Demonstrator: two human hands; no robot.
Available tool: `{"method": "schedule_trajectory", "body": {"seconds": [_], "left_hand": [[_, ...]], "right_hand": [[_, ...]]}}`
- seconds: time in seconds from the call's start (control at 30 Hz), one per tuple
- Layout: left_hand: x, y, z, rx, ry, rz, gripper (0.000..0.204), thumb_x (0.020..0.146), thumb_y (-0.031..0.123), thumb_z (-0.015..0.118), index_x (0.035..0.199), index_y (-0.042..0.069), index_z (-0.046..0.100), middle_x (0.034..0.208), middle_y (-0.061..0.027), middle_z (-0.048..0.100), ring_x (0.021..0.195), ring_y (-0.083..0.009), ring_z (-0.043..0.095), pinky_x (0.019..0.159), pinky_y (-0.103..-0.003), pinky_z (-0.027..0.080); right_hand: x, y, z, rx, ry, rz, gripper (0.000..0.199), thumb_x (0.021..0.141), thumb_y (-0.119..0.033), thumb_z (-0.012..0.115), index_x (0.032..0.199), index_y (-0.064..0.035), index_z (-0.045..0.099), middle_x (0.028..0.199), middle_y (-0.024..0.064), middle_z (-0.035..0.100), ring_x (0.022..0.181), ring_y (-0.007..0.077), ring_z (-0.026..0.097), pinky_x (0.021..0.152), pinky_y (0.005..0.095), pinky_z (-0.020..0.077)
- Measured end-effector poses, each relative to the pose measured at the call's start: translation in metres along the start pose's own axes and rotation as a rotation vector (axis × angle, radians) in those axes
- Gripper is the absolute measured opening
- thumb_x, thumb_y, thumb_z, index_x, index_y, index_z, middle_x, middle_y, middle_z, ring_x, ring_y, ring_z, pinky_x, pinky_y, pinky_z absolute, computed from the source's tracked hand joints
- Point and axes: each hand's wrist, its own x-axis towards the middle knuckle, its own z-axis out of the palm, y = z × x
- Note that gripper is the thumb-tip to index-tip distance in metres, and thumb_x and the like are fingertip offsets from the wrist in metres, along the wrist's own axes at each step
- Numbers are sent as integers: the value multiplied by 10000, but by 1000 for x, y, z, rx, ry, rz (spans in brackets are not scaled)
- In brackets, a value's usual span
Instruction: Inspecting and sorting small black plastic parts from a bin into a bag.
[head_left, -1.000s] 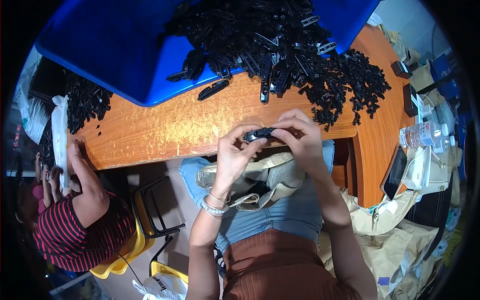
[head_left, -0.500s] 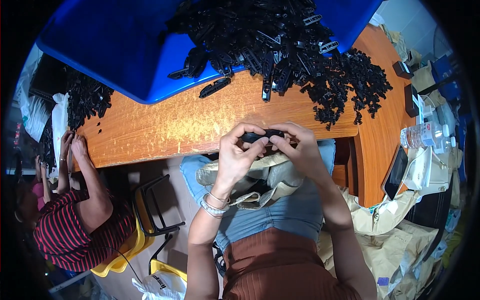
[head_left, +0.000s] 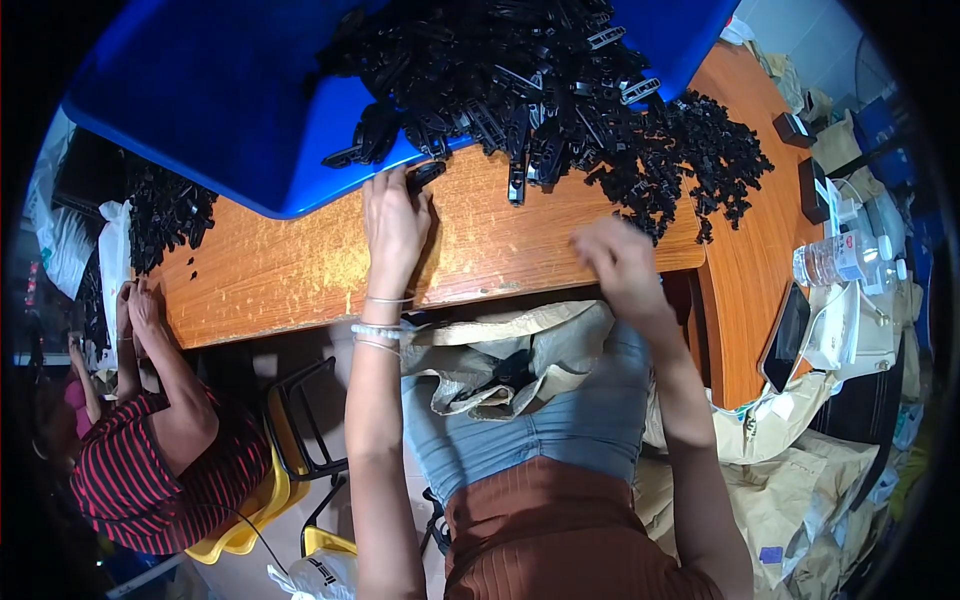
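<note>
1. At the near edge of the blue plastic tray (head_left: 230, 110), our left hand (head_left: 395, 215) reaches forward and pinches a small black plastic clip (head_left: 425, 175) between its fingertips; the clip lies on the orange wooden table (head_left: 300, 270), just beside the tray's rim.
2. Our right hand (head_left: 620, 262) hovers over the table's front edge, blurred, so we cannot tell whether it holds anything; its fingers look loosely curled.
3. Beyond both hands we see a heap of black plastic parts (head_left: 540, 80) spilling out of the tray onto the wood, thinning toward the right side of the table.
4. On our lap sits an open beige cloth sack (head_left: 510, 360), with a few dark pieces showing inside its mouth.
5. To the right, near the table's curved end, a clear plastic water bottle (head_left: 840, 260) lies on its side, and a dark flat phone (head_left: 785, 335) leans beneath it.
6. At the far left, another person in a red-and-black striped shirt (head_left: 150, 480) sits on a yellow chair (head_left: 250, 520), hands up at the table's left corner beside a smaller pile of black parts (head_left: 165, 205).
</note>
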Motion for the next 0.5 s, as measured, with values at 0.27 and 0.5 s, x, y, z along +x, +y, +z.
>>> {"method": "schedule_trajectory", "body": {"seconds": [0.27, 0.5], "left_hand": [[-24, 31, -11, -401, -219, -196, 181, 708, -16, 636, 834, -19, 506, 794, -202, 551, 757, -365, 547, 698, -424, 433], [-52, 52, -22, -236, -146, 215, 146, 712, 11, 663, 802, -7, 550, 869, -150, 496, 777, -311, 485, 667, -396, 422]], "right_hand": [[62, 46, -14, -733, 168, -105, 93, 729, -11, 623, 818, -13, 651, 817, 87, 504, 826, 247, 483, 706, 343, 393], [60, 44, -6, -749, 178, -225, 117, 719, -23, 629, 823, -16, 575, 861, 84, 519, 831, 252, 481, 689, 353, 367]]}}
